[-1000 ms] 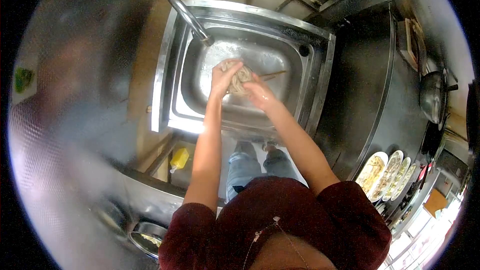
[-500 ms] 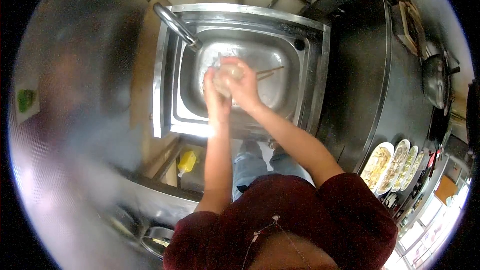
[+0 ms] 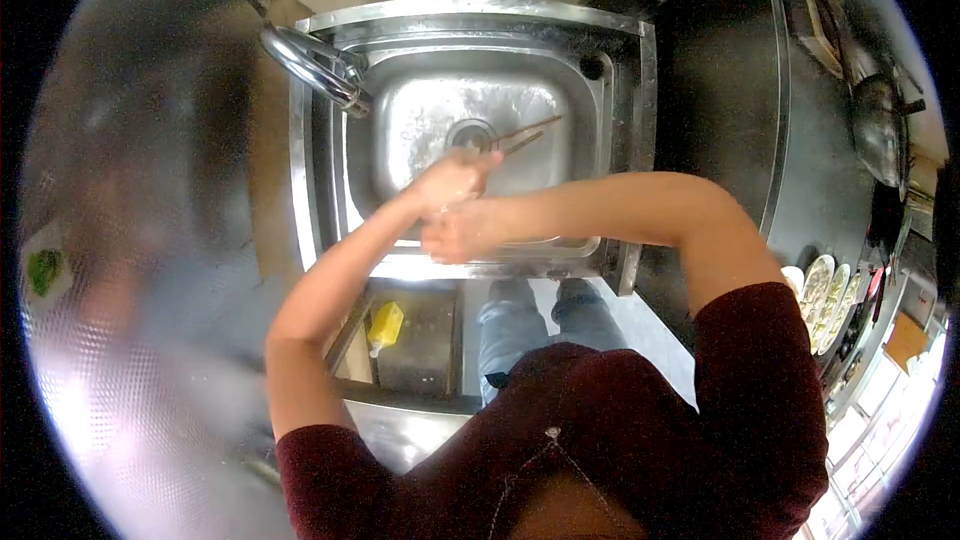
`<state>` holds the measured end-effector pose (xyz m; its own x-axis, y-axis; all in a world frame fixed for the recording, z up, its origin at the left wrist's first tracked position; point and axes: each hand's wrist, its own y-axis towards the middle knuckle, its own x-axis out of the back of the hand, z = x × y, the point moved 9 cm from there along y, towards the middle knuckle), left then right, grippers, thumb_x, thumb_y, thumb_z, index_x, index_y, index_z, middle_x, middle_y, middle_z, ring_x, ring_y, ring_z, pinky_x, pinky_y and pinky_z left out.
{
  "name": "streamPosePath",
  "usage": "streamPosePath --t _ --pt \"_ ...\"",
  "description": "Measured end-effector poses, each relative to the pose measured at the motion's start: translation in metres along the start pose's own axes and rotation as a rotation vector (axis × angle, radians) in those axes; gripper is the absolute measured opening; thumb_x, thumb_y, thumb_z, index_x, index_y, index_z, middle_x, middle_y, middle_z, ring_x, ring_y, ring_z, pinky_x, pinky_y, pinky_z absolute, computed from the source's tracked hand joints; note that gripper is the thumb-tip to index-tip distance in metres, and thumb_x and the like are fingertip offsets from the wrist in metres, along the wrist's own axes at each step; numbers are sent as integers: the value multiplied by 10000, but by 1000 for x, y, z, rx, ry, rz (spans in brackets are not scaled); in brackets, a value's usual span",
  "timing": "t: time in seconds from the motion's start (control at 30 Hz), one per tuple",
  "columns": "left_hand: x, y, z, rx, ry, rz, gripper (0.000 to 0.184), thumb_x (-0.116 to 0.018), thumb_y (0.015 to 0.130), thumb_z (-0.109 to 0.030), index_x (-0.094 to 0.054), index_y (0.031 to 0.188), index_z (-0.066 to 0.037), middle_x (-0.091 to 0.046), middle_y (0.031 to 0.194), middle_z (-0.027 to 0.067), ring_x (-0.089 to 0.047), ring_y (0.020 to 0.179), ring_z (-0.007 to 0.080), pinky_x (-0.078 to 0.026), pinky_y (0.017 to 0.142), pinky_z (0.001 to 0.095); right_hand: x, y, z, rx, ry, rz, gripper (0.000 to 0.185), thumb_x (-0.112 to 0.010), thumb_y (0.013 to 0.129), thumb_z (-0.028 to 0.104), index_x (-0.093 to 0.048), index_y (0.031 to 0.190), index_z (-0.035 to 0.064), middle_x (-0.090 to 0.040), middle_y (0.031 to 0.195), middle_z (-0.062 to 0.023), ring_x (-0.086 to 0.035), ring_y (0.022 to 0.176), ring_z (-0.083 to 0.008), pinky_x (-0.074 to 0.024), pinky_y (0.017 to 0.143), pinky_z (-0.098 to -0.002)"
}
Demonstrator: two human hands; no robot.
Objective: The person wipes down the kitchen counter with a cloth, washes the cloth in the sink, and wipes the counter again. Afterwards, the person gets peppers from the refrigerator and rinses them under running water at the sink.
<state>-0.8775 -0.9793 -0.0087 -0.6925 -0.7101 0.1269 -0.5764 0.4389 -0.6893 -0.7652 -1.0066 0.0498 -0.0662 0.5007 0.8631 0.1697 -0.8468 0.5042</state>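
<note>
Sink (image 3: pixel 480 8): open room on the far side; near rim (image 3: pixel 545 268) is the tight edge, right hand (image 3: pixel 460 232) hard by it. Tap (image 3: pixel 306 66) well off left. Left hand (image 3: pixel 450 183) and right meet, both curled; blurred, so from here can't tell how tightly or on what. I'd work mid-basin, knuckles off steel, clear of chopsticks (image 3: pixel 527 130) lying just beyond left hand, near drain (image 3: pixel 470 132).

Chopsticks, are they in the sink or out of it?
In: both chopsticks lie within the walls of the sink, beside the drain.
</note>
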Motion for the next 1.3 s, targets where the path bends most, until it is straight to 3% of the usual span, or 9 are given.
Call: streamPosePath --t 0.23,0.43,0.57,0.77,0.87,0.93,1.03,1.17,1.3 --pt "-19 75 69 -142 195 -145 548 -404 873 -407 -570 704 88 -521 541 231 -531 556 305 -413 600 426 -182 -62 18 -108 142 598 115 -555 641 207 -589 617 99 -570 708 -63 -569 707 -209 -472 629 -409" --pt "-42 128 156 49 245 -221 420 -428 856 -337 -606 852 44 -583 866 272 -563 853 411 -436 772 427 -237 -89 43 -184 175 837 113 -558 641 202 -598 611 100 -576 696 -62 -571 699 -207 -471 611 -402" --pt "-47 122 126 79 401 -150 363 -450 840 -318 -621 889 -2 -595 900 237 -572 859 388 -451 762 420 -242 -101 51 -204 181 927 112 -559 640 199 -604 607 101 -580 688 -62 -572 693 -207 -471 598 -398" --pt "-131 183 142 -255 815 83 409 -460 850 -372 -587 989 -9 -596 932 224 -589 826 353 -458 727 423 -204 -121 44 -224 187 967 112 -561 639 193 -613 601 102 -586 676 -61 -574 685 -205 -470 579 -392" --pt "-108 178 118 79 143 94 456 -513 818 -418 -572 981 4 -605 909 208 -599 780 332 -467 680 397 -163 -130 36 -218 201 933 112 -562 639 191 -617 598 103 -589 670 -61 -575 681 -205 -470 570 -388" --pt "-49 143 89 23 -131 -285 495 -572 781 -445 -568 947 21 -608 879 211 -605 734 316 -463 650 389 -122 -128 23 -240 228 874 112 -563 639 189 -620 596 103 -591 666 -60 -576 678 -204 -470 564 -386" --pt "-9 134 105 -213 667 -830 321 -621 708 -329 -557 849 -48 -549 821 148 -533 788 309 -431 698 433 -58 -119 3 -407 334 778 104 -572 635 154 -636 578 96 -603 620 -67 -594 675 -207 -472 527 -367" --pt "-41 148 136 -274 981 -722 187 -574 721 -199 -563 833 -49 -566 846 112 -528 869 278 -420 695 418 -15 -110 -16 -530 405 707 78 -573 634 129 -629 588 100 -603 649 -71 -601 699 -215 -485 564 -360" --pt "-30 118 117 -306 678 -699 53 -520 721 -77 -540 761 -48 -557 715 142 -549 681 314 -421 579 430 41 -80 -33 -581 345 580 51 -565 642 111 -605 638 79 -593 699 -65 -598 721 -202 -488 636 -330"
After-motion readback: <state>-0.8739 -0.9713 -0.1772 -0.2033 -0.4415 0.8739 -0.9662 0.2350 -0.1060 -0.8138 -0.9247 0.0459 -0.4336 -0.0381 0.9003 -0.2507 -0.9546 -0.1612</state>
